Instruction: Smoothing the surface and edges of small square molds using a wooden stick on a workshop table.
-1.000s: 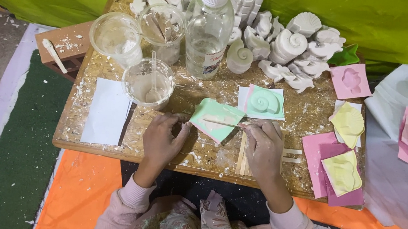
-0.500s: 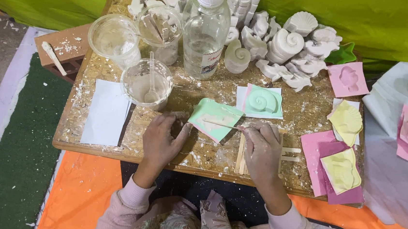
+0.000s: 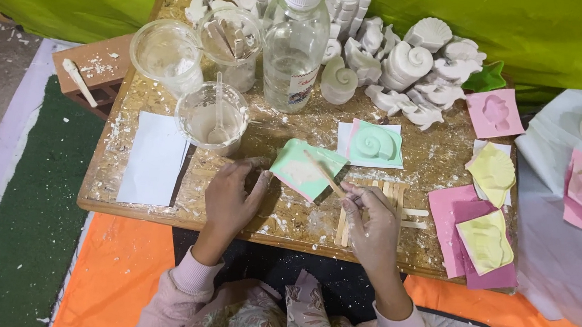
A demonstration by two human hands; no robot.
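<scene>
A pale green mould [image 3: 302, 172] lies flat near the front middle of the low wooden board [image 3: 102, 193], tilted like a diamond, its hollow filled with whitish plaster. The left hand [image 3: 229, 197] rests palm-down on the board just left of it — its fingertips touch the mould's left corner and hold it in place, the fingers [image 3: 260, 182] lightly curled rather than clenched. The right hand [image 3: 370, 218] sits to the mould's lower right, its fingers pinched shut around a thin wooden stick [image 3: 323, 174]; the stick slants up and left from the fingertips, and its far end lies over the plaster in the mould.

Under the right hand a row of flat wooden sticks [image 3: 389, 192] lies on the board. Just behind the mould sits a second green mould with a spiral shell shape [image 3: 374, 144] on white paper. To the left stand a clear cup with plaster and a spoon [image 3: 211, 117], an empty clear cup [image 3: 163, 53] and a clear plastic bottle [image 3: 295, 46]. White plaster shell casts [image 3: 410, 62] crowd the back edge. At the right — well apart from the hands — lie pink and yellow moulds [image 3: 483, 230].
</scene>
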